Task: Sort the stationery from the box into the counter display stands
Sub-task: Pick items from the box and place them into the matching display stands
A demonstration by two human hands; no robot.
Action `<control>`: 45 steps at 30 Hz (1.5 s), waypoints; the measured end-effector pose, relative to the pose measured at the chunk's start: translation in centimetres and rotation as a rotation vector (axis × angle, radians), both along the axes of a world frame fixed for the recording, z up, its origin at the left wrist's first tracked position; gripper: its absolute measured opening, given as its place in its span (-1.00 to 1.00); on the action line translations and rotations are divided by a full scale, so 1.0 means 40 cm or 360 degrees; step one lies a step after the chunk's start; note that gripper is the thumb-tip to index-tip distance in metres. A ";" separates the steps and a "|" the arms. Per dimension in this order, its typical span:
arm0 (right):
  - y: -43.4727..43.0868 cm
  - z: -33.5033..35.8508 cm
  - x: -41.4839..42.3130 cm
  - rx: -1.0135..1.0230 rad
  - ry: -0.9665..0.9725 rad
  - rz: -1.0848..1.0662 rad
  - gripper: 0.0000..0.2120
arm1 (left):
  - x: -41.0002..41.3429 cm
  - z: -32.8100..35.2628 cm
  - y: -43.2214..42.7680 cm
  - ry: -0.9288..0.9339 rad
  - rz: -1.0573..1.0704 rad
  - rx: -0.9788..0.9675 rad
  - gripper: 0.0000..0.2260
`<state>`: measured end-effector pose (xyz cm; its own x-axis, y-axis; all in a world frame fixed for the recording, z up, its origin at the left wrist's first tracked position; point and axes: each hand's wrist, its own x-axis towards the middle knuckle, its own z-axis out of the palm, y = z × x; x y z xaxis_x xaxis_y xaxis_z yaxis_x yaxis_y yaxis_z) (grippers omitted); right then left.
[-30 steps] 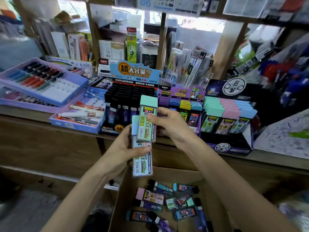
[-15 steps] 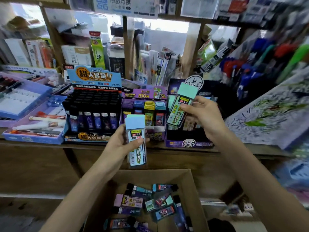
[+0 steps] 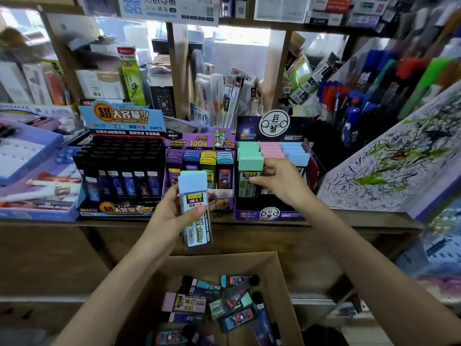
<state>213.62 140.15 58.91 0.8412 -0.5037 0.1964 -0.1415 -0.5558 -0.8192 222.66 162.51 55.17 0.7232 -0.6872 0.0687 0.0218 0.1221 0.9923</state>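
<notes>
My left hand (image 3: 172, 216) grips a blue-capped lead refill case (image 3: 195, 211) upright above the cardboard box (image 3: 282, 278). My right hand (image 3: 279, 182) pinches a green-capped lead case (image 3: 249, 171) that stands in the front left slot of the dark display stand (image 3: 272, 211), beside pink and blue capped cases. Several loose refill cases (image 3: 214, 303) lie in the box below.
On the counter (image 3: 349, 218) stand a black-capped refill display (image 3: 119, 171) at left and a purple display (image 3: 199, 156) in the middle. Lilac pen trays (image 3: 32, 191) sit far left. A scribbled test pad (image 3: 399, 156) leans at right. Shelves of stock rise behind.
My right hand carried the green-capped case to the right and set it down into the dark stand's front row. My left hand stayed over the box with the blue-capped case.
</notes>
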 end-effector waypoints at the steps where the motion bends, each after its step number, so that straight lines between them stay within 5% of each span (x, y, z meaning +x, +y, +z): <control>1: -0.001 -0.001 0.002 0.0009 0.0017 0.0022 -0.73 | 0.000 0.000 0.000 -0.0002 0.0002 0.0005 -0.54; 5: 0.002 -0.022 0.001 0.0062 0.0039 -0.0072 -0.72 | 0.002 -0.001 -0.002 -0.0012 0.0010 -0.0002 -0.53; 10: 0.016 -0.038 0.010 -0.0663 0.0257 -0.0370 -0.74 | 0.003 -0.007 -0.005 -0.0018 -0.0010 -0.0018 -0.51; 18: 0.048 -0.022 -0.013 -0.0967 0.0503 -0.0405 -0.57 | -0.004 -0.009 -0.015 -0.0044 -0.0036 -0.0028 -0.55; 21: 0.085 0.010 -0.037 -0.0764 0.0211 -0.0215 -0.69 | -0.007 -0.008 -0.022 -0.0067 -0.0017 -0.0030 -0.54; 23: 0.126 0.035 -0.045 -0.0334 -0.0004 -0.0022 -0.81 | -0.011 -0.006 -0.029 -0.0090 -0.0004 -0.0032 -0.57; 27: 0.194 0.034 -0.026 0.0281 0.0003 0.0142 -0.89 | -0.023 0.003 -0.037 -0.0135 0.0002 -0.0074 -0.62; 31: 0.223 0.020 -0.004 0.0384 -0.0001 0.0143 -0.79 | -0.021 0.008 -0.022 -0.0171 0.0031 -0.0076 -0.62; 35: 0.215 0.024 -0.007 0.0548 0.0015 0.0221 -0.94 | -0.013 0.001 0.007 -0.0164 0.0022 -0.0048 -0.65; 39: 0.181 0.046 -0.011 0.0626 -0.0059 0.0149 -0.95 | 0.007 -0.010 0.039 -0.0149 0.0133 0.0004 -0.85; 45: 0.095 0.107 -0.027 0.0142 -0.0151 -0.0007 -0.85 | 0.035 -0.008 0.069 -0.0100 0.0193 -0.0037 -0.86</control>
<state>212.54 143.94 63.18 0.8187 -0.5263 0.2294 -0.0632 -0.4798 -0.8751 224.08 165.26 54.85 0.7947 -0.5925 0.1314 -0.0569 0.1429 0.9881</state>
